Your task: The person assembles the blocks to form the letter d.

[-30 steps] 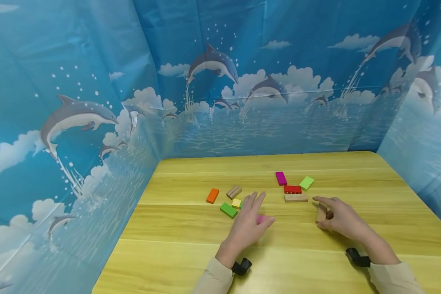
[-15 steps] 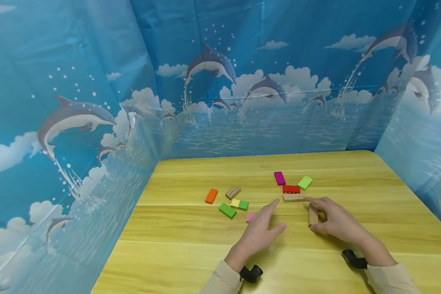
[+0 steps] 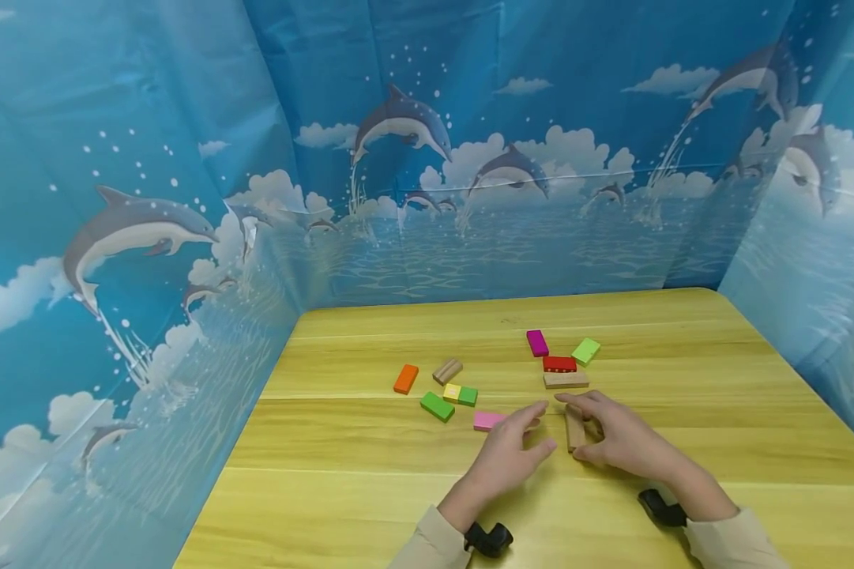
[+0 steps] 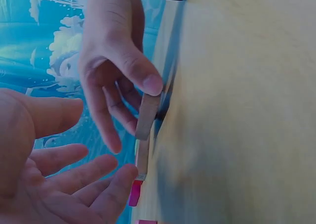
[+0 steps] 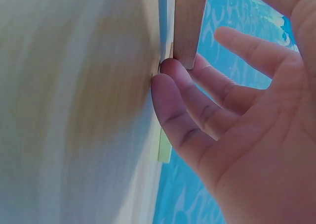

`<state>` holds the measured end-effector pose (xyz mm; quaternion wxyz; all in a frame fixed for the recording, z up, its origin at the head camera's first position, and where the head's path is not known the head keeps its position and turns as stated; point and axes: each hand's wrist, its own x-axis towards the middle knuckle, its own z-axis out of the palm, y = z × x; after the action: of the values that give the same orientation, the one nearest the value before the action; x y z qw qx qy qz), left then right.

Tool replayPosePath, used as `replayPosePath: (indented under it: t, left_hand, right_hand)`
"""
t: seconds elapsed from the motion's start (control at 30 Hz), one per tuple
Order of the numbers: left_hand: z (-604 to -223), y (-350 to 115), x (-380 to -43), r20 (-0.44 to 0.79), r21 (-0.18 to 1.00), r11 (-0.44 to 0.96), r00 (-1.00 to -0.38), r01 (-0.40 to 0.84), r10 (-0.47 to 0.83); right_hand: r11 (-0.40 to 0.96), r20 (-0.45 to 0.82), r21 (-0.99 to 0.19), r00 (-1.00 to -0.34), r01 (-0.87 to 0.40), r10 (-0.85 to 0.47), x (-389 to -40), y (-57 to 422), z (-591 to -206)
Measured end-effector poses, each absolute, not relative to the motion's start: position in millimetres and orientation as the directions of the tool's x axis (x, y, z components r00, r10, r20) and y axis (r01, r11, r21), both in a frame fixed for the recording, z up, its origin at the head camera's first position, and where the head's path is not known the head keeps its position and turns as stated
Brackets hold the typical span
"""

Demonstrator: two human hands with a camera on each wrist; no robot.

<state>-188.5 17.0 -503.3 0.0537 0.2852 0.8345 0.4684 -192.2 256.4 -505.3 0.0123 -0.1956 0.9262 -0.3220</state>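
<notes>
The right hand (image 3: pixel 615 436) is grasping a wooden block (image 3: pixel 574 434), its grip pinching it between thumb and fingers over the worktop (image 3: pixel 313 498). A second wooden block (image 3: pixel 566 380) is lying just beyond, beside a red block (image 3: pixel 559 363). The left hand (image 3: pixel 503 458) is hovering with its grip released, partly hiding a pink block (image 3: pixel 487 421) in the head view.

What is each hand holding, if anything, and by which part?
Right hand: a wooden block, thumb on its near end, fingers toward its far end. Left hand: nothing.
</notes>
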Motion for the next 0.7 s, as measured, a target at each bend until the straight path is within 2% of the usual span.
replayPosePath:
  t: [0.3,0.7]
  left_hand:
    - [-508,20,-186,0.208,0.675,0.53,-0.821,0.514,0.532]
    - [-514,15,-186,0.271,0.382,0.625,-0.729,0.681,0.628]
  right_hand:
    - [0.69,0.115,-0.598,-0.896,-0.407,-0.429,-186,242,-507]
    - [0.667,0.126,-0.589,-0.867,-0.456,-0.482,-180,228,-509]
